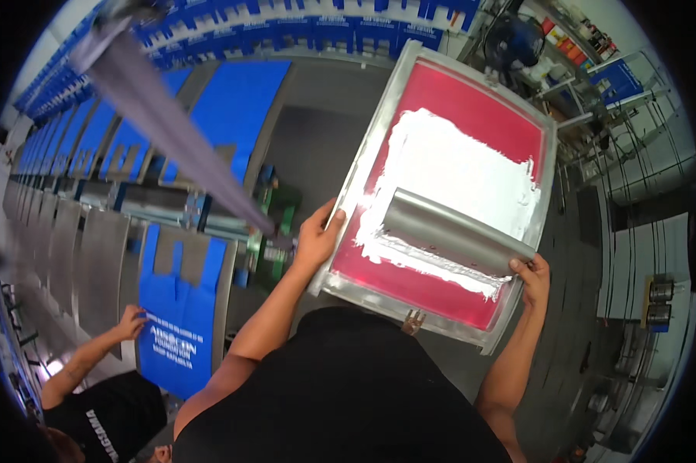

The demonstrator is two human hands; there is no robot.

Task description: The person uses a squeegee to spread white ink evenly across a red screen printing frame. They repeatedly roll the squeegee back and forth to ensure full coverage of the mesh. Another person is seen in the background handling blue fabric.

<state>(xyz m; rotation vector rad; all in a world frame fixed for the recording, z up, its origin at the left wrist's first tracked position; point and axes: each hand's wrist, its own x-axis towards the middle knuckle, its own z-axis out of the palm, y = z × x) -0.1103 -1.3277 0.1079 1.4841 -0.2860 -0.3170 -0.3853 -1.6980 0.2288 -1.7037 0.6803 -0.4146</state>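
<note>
A screen-printing frame (388, 116) with a silvery metal rim and pinkish-red mesh (479, 100) is tilted in front of me. Thick white ink (452, 158) covers much of the mesh, ragged at its borders. Across the lower part of the ink lies a wide grey metal squeegee (448, 231), its near edge smeared white. My right hand (531, 279) is closed on the squeegee's right end, thumb on top. On the frame's left side, my left hand (321, 234) grips the rim, with some fingers hidden behind it.
At lower left another person's hand (134, 322) touches a blue bag (182, 289) on a grey board. More blue bags (236, 100) lie on boards to the left. A blurred greyish pole (170, 131) slants across. A fan (515, 42) and shelves stand at far right.
</note>
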